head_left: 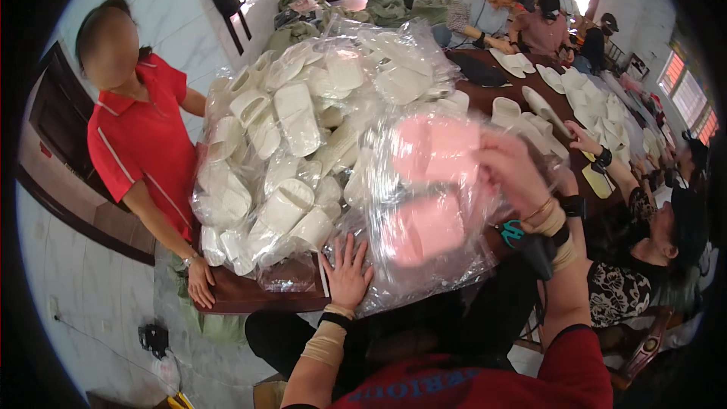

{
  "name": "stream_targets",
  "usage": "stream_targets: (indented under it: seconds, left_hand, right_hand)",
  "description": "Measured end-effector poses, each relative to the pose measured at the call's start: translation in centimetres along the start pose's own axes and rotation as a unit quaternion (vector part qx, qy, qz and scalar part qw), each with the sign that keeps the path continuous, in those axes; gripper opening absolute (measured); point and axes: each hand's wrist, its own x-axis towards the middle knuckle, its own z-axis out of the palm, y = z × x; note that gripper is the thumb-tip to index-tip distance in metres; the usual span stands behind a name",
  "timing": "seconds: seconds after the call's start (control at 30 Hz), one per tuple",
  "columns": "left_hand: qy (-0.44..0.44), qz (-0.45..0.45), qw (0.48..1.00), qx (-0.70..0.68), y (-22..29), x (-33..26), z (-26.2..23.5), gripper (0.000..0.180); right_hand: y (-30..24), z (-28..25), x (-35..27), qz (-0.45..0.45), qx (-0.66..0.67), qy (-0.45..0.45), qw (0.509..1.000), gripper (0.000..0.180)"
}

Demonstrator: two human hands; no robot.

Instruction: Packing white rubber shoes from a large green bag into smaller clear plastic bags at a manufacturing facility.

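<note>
Head camera looks down over a dark brown wooden table point(250, 295) piled with goods. Against the table's near edge, the left hand point(347, 273) lies palm down with its fingers spread flat on a clear crinkled plastic bag point(424, 273), pressing the film onto the wood. Inside that bag sit soft pink slippers point(435, 182), one pair high and one low, blurred behind the film. The right hand point(511, 170) is raised above the table's right side and grips the upper part of the same bag; its fingers curl around the plastic, though blur hides exactly how tightly they close. Both wrists wear tan elastic bands and dark straps.

Toward the table's far left rises a large transparent sack of white slippers point(295, 129), touching the pink-slipper bag along its side. At the table's left edge stands a person in a red polo shirt point(144, 144), one hand resting on the corner of the wood. Along the table's right side lie loose white slippers point(583, 98) in rows, and several seated people point(530, 15) work at the far end and right edge.
</note>
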Motion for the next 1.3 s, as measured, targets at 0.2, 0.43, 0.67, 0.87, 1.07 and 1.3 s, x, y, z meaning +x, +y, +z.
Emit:
stream_targets:
  seconds: [0.2,0.43,0.67,0.87,1.07,1.3]
  left_hand:
    - [-0.047,0.037,0.989,0.136,-0.2,-0.4,2.3,0.054]
    - [0.011,0.070,0.997,-0.040,-1.8,-0.9,3.6,0.046]
    - [0.027,0.039,0.999,0.006,-2.5,-1.4,4.1,0.039]
    - [0.015,0.038,0.999,-0.028,-1.3,-0.8,2.1,0.047]
    - [-0.012,0.083,0.995,0.062,-0.8,-0.7,2.6,0.048]
    - [0.007,0.116,0.970,0.215,-0.8,-0.7,2.5,0.049]
  right_hand:
    - [11.9,5.9,-2.4,0.180,0.056,-0.080,0.979,0.016]
    - [15.6,-0.9,-2.7,0.076,-0.147,0.132,0.977,0.016]
    - [18.5,-1.0,-3.8,0.236,-0.260,-0.088,0.932,0.018]
    - [22.6,-2.1,-2.1,-0.131,-0.516,0.092,0.841,0.015]
    - [17.2,-3.3,-0.2,0.199,0.263,0.059,0.942,0.028]
    - [20.2,-7.2,-3.5,0.333,0.184,-0.276,0.882,0.037]
